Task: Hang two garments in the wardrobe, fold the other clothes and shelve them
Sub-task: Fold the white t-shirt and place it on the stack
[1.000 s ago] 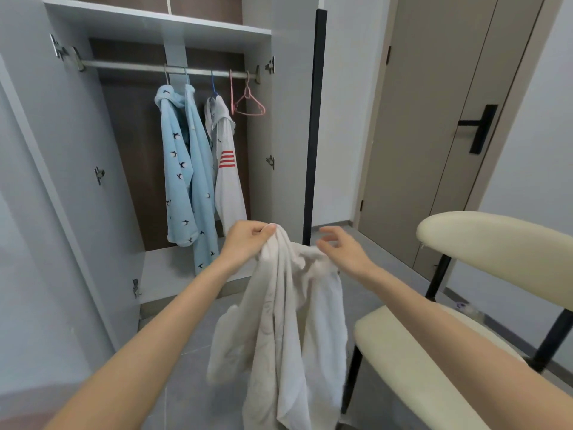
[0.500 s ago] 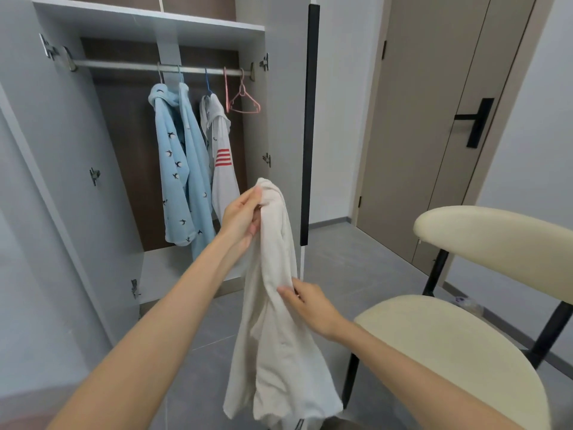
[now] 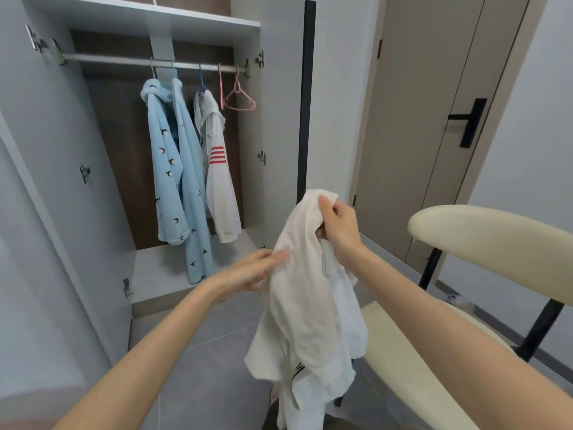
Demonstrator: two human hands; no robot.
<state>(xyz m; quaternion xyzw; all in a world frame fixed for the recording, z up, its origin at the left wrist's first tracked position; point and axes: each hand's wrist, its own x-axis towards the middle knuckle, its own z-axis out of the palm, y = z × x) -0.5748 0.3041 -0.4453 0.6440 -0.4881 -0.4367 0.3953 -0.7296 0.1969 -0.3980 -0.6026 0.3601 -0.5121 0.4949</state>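
Right hand (image 3: 338,226): I see it pinching the cream garment (image 3: 297,311) by its top;
Left hand (image 3: 248,274): fingers straight, touching the garment's side

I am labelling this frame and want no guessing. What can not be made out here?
Head view, the only one:
White garment: bunched, so its kind is unclear; its lower end is cut off by the bottom edge.
Left hand: blurred; whether it pinches the cloth is unclear.
Label on the garment: too small to read.
Chair: cut off by the right edge.
Small thing on the floor: too small to name.
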